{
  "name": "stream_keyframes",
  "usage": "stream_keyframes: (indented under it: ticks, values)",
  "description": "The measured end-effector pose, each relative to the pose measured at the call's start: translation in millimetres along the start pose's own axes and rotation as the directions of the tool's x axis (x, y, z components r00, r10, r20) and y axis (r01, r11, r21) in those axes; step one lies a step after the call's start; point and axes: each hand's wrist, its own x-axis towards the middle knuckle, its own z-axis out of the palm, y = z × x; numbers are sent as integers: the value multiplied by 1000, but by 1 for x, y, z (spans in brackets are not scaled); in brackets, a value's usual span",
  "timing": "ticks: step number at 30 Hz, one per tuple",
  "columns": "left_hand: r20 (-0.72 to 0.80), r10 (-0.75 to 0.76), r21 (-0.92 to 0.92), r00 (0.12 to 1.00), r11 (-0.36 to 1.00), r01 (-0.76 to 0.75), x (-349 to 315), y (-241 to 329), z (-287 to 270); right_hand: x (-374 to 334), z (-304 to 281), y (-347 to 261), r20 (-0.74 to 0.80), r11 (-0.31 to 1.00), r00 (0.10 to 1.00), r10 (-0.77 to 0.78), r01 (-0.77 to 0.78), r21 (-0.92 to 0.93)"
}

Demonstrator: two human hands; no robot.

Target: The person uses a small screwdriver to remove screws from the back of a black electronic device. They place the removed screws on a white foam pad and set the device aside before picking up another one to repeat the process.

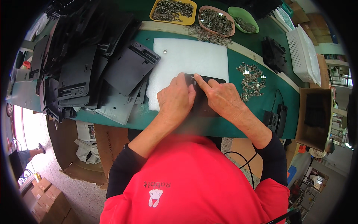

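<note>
A black plastic panel (206, 103) lies partly over the front of a white foam sheet (194, 56), and my hands cover much of it. My left hand (175, 98) is closed on its left side, fingers curled at the far edge. On the right, my right hand (225, 100) grips the panel, its index finger pressing near the far left corner. A small shiny metal piece (193, 78) shows by that fingertip; its exact shape is hidden. One loose metal clip (165, 51) rests on the foam, beyond my left hand.
Black plastic panels (128, 69) are heaped at the left. Small metal clips (251, 82) lie piled at the right. Yellow (152, 15), pink (233, 28) and green (256, 27) trays of metal parts stand at the back. A white basket (304, 56) and cardboard box (326, 128) flank the table's right side.
</note>
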Motion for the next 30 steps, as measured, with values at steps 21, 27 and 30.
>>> stream_keyframes:
  ticks: [21,27,30]
  values:
    - [38,36,-100,999,995,-32,0,-5,1,49,-55,-15,262,989,962,74,-105,105]
    - [47,18,-48,999,999,-16,2,-9,1,69,-73,-16,376,998,926,24,-42,42]
    - [0,2,-31,1000,1000,-2,2,-2,2,55,-64,-5,308,997,951,33,-54,58]
